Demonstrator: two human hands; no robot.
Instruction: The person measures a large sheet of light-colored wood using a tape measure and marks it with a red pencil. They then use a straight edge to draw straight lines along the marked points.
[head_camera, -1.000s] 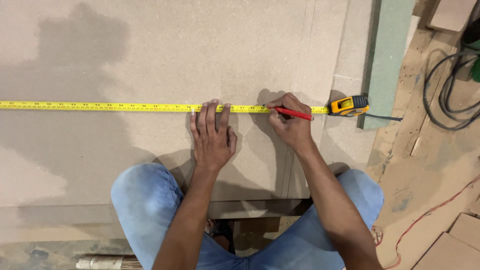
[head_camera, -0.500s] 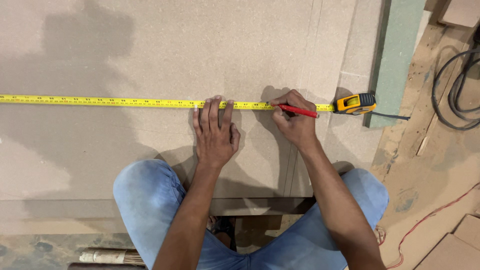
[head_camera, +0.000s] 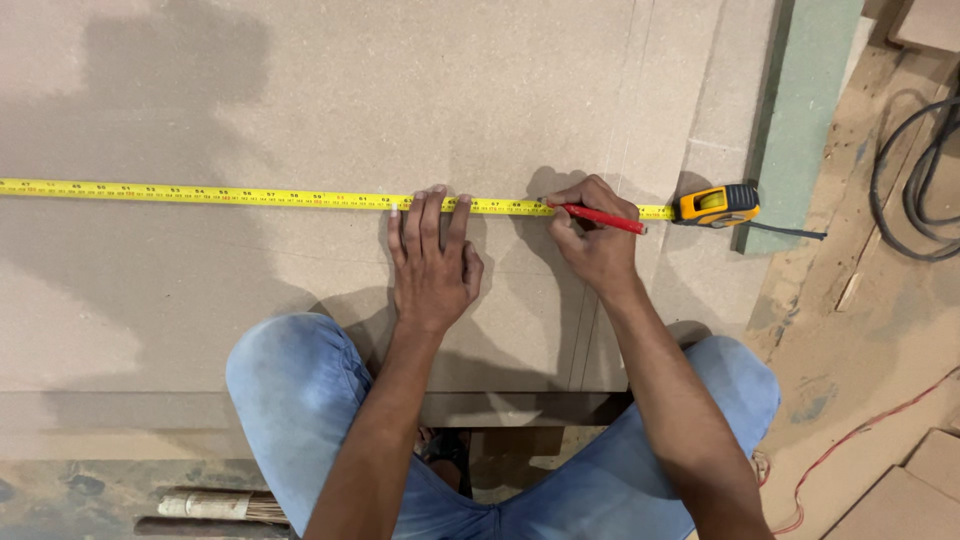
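A yellow tape measure blade (head_camera: 200, 194) lies stretched across a large brown fibreboard sheet (head_camera: 330, 90), ending in its orange and black case (head_camera: 717, 205) at the right. My left hand (head_camera: 432, 258) lies flat on the board, fingertips pressing the blade down. To the right of it, my right hand (head_camera: 592, 237) grips a red pencil (head_camera: 603, 218), whose tip touches the board at the blade's edge. My knees in blue jeans frame the board's near edge.
A green board edge (head_camera: 800, 110) stands right of the case. Black cables (head_camera: 915, 170) coil on the dusty floor at far right, with a thin red wire (head_camera: 860, 430) below. Brown board offcuts (head_camera: 915, 490) lie at the bottom right.
The view has drifted slightly, so the tape, case and both hands sit a little further right. Both hands keep the same hold on tape and pencil.
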